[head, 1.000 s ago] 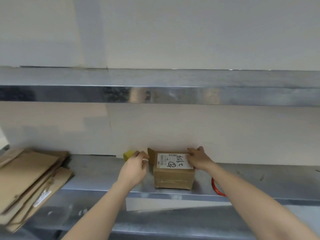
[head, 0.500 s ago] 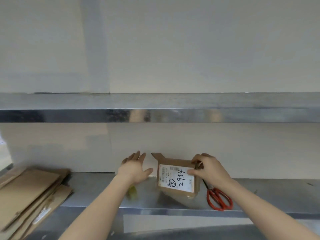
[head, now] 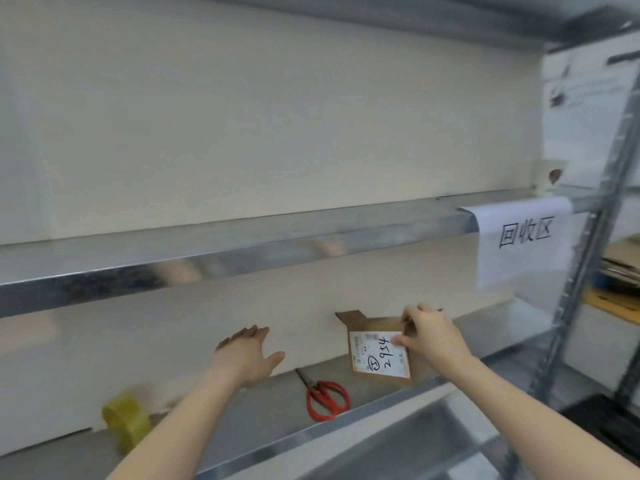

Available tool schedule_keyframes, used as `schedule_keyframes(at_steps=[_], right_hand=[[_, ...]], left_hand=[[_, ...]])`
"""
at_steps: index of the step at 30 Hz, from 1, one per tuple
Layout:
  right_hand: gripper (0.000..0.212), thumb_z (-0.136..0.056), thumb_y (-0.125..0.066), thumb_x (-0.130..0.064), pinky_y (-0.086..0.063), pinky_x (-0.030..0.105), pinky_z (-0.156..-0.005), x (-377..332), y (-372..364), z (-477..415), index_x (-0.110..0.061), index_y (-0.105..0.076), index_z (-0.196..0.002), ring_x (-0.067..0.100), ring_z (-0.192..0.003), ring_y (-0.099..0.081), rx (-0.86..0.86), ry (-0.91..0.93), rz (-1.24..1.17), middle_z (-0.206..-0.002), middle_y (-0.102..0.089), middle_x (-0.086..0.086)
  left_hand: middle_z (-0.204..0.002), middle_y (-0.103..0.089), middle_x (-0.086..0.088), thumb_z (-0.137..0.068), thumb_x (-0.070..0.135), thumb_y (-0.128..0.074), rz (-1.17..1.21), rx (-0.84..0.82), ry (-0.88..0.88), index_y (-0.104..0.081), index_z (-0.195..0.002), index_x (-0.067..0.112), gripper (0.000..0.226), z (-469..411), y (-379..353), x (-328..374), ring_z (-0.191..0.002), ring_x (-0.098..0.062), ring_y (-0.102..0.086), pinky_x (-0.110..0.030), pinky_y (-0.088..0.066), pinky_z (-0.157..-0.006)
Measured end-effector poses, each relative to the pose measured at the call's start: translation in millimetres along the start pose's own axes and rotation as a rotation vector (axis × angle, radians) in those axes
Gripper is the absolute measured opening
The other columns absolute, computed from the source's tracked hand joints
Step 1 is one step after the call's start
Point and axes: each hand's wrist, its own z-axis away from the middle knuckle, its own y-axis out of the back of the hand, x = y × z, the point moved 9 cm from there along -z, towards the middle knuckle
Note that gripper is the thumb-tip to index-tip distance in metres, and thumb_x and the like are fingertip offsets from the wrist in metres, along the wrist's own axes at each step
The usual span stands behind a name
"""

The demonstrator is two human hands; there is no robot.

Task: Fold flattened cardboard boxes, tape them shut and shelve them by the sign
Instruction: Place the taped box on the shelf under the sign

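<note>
Above the metal shelf's (head: 242, 420) front edge: small brown labelled cardboard box (head: 379, 353), pinched by right hand (head: 429, 336); white paper sign (head: 523, 237) up-right, nearer it. Left hand (head: 247, 355) spread, empty.

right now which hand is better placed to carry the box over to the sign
Right. The right hand already grips the small box by its upper edge, and the sign hangs to the right of it. The left hand is open and empty, on the box's far side from the sign.
</note>
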Motion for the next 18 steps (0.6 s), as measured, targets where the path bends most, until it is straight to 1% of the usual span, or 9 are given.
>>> schedule_keyframes(at_steps=[3,6,8,10,13,18], right_hand=[[0.039,-0.081,-0.072,-0.042,-0.047,0.031,-0.076,63.8,6.8,7.3,-0.016,-0.057,-0.105,0.022,-0.094,-0.058,0.012,-0.136,-0.041,-0.104,-0.055,0.0],[0.038,-0.077,-0.077,-0.037,-0.05,0.035,-0.08,129.6,11.8,8.1,-0.015,-0.06,-0.102,0.022,-0.092,-0.058,0.04,-0.217,-0.1,-0.104,-0.057,0.001],[0.036,-0.076,-0.078,-0.034,-0.049,0.034,-0.078,175.8,18.1,4.3,-0.014,-0.061,-0.1,0.022,-0.09,-0.057,0.059,-0.261,-0.121,-0.101,-0.054,0.0],[0.035,-0.077,-0.078,-0.032,-0.047,0.033,-0.075,221.8,27.4,-5.0,-0.012,-0.06,-0.098,0.021,-0.087,-0.055,0.076,-0.292,-0.122,-0.098,-0.051,0.0],[0.033,-0.079,-0.077,-0.031,-0.048,0.034,-0.076,287.8,40.0,-26.7,-0.01,-0.057,-0.096,0.02,-0.086,-0.055,0.092,-0.299,-0.112,-0.099,-0.053,0.002],[0.021,-0.089,-0.066,-0.023,-0.045,0.028,-0.074,368.7,43.3,-64.9,-0.012,-0.055,-0.102,0.017,-0.086,-0.051,0.059,-0.212,-0.067,-0.109,-0.052,0.003]], left_hand=[[-0.161,-0.015,0.002,-0.095,0.061,-0.034,0.022,0.03,-0.097,-0.016,-0.154,0.025,0.071,-15.7,1.2,62.8,-0.147,-0.016,-0.017,-0.032,-0.021,-0.117],[-0.16,-0.017,0.002,-0.096,0.059,-0.034,0.047,0.056,-0.169,-0.018,-0.153,0.025,0.068,-35.4,1.6,127.5,-0.146,-0.016,-0.019,-0.031,-0.022,-0.116],[-0.16,-0.019,0.001,-0.096,0.059,-0.035,0.044,0.07,-0.192,-0.02,-0.152,0.025,0.068,-51.2,-0.9,167.0,-0.146,-0.016,-0.021,-0.031,-0.023,-0.115],[-0.159,-0.021,0.002,-0.095,0.059,-0.036,0.038,0.088,-0.19,-0.022,-0.152,0.025,0.067,-68.5,-4.4,203.2,-0.145,-0.016,-0.024,-0.032,-0.026,-0.115],[-0.158,-0.024,0.004,-0.095,0.058,-0.036,0.061,0.08,-0.15,-0.022,-0.151,0.025,0.067,-92.7,-10.2,254.3,-0.143,-0.016,-0.028,-0.032,-0.029,-0.113],[-0.156,-0.028,0.003,-0.096,0.057,-0.035,0.131,0.084,-0.053,-0.023,-0.151,0.023,0.066,-123.9,-17.6,328.2,-0.141,-0.018,-0.031,-0.033,-0.031,-0.11]])
